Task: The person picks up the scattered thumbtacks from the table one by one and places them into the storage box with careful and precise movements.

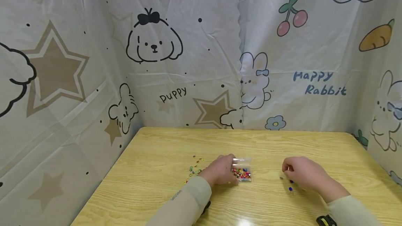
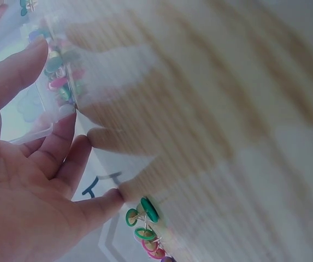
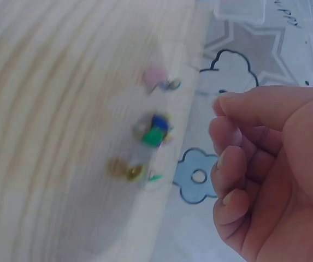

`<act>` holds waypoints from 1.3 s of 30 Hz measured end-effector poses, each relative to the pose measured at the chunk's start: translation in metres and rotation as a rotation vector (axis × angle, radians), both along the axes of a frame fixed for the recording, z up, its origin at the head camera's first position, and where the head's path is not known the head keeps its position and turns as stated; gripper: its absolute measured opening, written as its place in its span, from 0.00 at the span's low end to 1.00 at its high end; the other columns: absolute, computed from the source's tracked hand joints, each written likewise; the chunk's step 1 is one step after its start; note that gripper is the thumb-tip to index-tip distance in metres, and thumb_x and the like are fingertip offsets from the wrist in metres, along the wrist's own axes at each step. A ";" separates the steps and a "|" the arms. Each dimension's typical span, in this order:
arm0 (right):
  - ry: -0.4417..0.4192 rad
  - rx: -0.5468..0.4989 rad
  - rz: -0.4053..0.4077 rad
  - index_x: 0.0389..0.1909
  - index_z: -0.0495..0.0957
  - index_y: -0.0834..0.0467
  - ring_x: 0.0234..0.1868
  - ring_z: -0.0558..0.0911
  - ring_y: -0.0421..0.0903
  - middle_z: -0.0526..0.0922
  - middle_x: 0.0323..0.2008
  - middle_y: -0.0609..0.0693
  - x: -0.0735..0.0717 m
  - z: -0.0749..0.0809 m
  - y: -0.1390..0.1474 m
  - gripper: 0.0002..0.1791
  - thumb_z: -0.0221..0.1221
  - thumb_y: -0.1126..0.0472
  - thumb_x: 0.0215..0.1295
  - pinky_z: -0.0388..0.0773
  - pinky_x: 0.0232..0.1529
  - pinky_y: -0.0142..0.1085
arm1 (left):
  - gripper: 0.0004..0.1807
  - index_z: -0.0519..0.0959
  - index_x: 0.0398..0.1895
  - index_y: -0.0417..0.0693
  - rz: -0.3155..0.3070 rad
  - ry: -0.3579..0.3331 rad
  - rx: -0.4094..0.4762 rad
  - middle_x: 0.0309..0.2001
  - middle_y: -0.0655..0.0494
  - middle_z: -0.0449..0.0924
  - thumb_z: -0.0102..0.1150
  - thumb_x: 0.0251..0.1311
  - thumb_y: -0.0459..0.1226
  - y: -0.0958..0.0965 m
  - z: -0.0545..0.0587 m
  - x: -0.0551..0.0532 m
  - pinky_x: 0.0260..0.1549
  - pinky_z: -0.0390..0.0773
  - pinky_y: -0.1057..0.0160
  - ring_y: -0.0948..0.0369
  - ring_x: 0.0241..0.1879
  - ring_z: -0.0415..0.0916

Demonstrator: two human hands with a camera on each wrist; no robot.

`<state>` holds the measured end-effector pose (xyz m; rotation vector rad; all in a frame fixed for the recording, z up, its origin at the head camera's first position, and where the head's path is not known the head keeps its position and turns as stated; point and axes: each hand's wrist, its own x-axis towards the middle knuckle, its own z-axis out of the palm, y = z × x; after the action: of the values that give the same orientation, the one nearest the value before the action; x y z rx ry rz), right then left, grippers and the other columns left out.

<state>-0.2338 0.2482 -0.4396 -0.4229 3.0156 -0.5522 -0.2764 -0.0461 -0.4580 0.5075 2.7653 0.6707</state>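
A small clear plastic box (image 1: 242, 162) of colorful thumbtacks (image 1: 242, 174) lies on the table. My left hand (image 1: 221, 170) grips its left side, and in the left wrist view the thumb and fingers are around the box (image 2: 28, 128). Loose green and pink tacks (image 2: 144, 234) are close to that hand's little finger. To the right, my right hand (image 1: 304, 172) hovers over a few scattered tacks (image 1: 290, 189). In the right wrist view its fingers are curled with thumb and index fingertip together; nothing shows between them. Blue, green and yellow tacks (image 3: 155, 136) appear blurred beyond.
More loose tacks (image 1: 192, 168) are spread on the wood-grain table (image 1: 150, 170) left of the box. A white patterned cloth (image 1: 201, 69) hangs behind the table and along both sides. Dark wrist straps (image 1: 326, 220) sit at both cuffs.
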 end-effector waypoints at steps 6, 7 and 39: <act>-0.005 0.054 0.000 0.32 0.80 0.47 0.26 0.69 0.42 0.74 0.25 0.41 -0.002 -0.006 0.003 0.05 0.63 0.62 0.65 0.68 0.30 0.41 | 0.38 0.74 0.59 0.54 0.011 -0.014 0.013 0.45 0.60 0.73 0.83 0.44 0.45 -0.002 -0.001 0.000 0.46 0.76 0.57 0.63 0.43 0.72; 0.000 0.065 0.004 0.31 0.80 0.47 0.26 0.69 0.42 0.74 0.26 0.41 -0.003 -0.008 0.002 0.05 0.63 0.61 0.65 0.68 0.30 0.41 | 0.38 0.74 0.59 0.54 0.012 -0.017 0.017 0.45 0.60 0.73 0.83 0.44 0.45 -0.002 -0.002 0.000 0.45 0.76 0.57 0.63 0.43 0.72; 0.068 -0.051 0.069 0.25 0.76 0.47 0.25 0.71 0.40 0.73 0.22 0.38 -0.006 -0.009 -0.071 0.12 0.61 0.64 0.66 0.70 0.31 0.39 | 0.37 0.74 0.58 0.55 0.005 -0.021 -0.014 0.44 0.61 0.74 0.83 0.44 0.45 0.000 0.005 0.000 0.47 0.76 0.59 0.64 0.41 0.72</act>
<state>-0.2402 0.1767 -0.4485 -0.5574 3.0433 -0.6229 -0.2764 -0.0464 -0.4528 0.4877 2.7507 0.6541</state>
